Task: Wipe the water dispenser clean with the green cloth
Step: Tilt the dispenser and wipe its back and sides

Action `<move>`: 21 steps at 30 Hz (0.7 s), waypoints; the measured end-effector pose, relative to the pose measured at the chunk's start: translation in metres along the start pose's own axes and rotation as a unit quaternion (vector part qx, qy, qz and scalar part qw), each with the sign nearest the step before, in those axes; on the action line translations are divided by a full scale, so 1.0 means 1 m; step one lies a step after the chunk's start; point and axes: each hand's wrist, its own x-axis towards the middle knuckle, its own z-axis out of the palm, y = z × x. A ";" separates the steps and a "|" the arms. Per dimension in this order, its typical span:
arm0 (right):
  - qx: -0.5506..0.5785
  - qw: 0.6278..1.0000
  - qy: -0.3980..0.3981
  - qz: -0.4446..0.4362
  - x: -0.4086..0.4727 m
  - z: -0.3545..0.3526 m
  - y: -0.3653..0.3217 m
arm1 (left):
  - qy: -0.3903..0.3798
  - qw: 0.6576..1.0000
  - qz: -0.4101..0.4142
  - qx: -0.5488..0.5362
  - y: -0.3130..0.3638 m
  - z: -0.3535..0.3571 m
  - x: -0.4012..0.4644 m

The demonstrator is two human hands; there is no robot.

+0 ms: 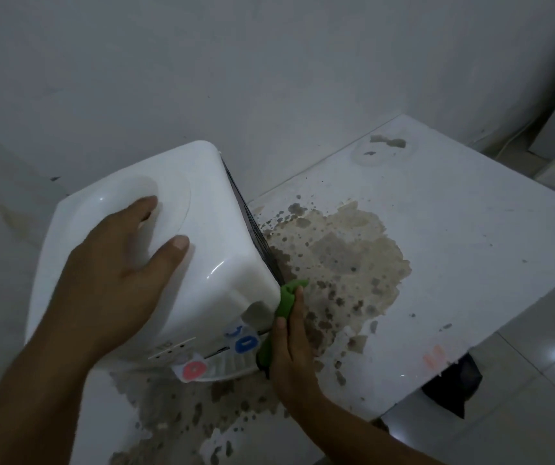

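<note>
**Green cloth pressed to side of white water dispenser on stained worktop**

A white, glossy plastic water dispenser (pixel 182 260), box-shaped with rounded corners, is seen from above on a white worktop (pixel 453 229) set against a pale wall (pixel 235 62). A shallow round recess is moulded into its top. The left hand (pixel 115 280) is laid flat across that top, fingers straight and spread, the fingertips reaching into the recess and the thumb stretched along the smooth surface; nothing is clasped in its grip. The right hand (pixel 291 347) is held edge-on against the dispenser's right side, near the front corner, with a soft, crumpled green cloth (pixel 286 300) pressed between the straight fingers and the plastic, the thumb lying over the cloth. The cloth is bunched into a narrow strip that runs down the side, its upper end poking out above the fingertips. On the dispenser's front, a round red tap (pixel 192 370) and a blue tap (pixel 245 344) are visible, with a ribbed drip tray beside them. A dark, finely ribbed grille (pixel 252 229) covers the back of the unit. The worktop beside and in front of the dispenser is marked by a large brownish, blotchy stain (pixel 346 263) with speckled edges. Glossy floor tiles (pixel 537 364) are seen at lower right.
</note>
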 end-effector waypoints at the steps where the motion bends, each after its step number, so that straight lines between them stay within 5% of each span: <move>1: 0.000 0.999 0.004 -0.035 -0.002 0.003 -0.018 | -0.007 1.000 0.011 0.007 -0.006 -0.007 -0.002; 8: -0.088 0.945 0.047 -0.312 0.009 0.021 -0.071 | -0.049 0.981 0.142 0.125 -0.057 -0.028 -0.010; 15: -0.041 0.993 0.063 -0.091 0.017 0.009 0.009 | -0.031 0.972 0.149 0.178 -0.067 -0.010 -0.012; 21: 0.019 0.997 0.046 -0.053 0.030 0.011 -0.014 | -0.001 0.971 0.137 0.197 -0.063 0.000 -0.009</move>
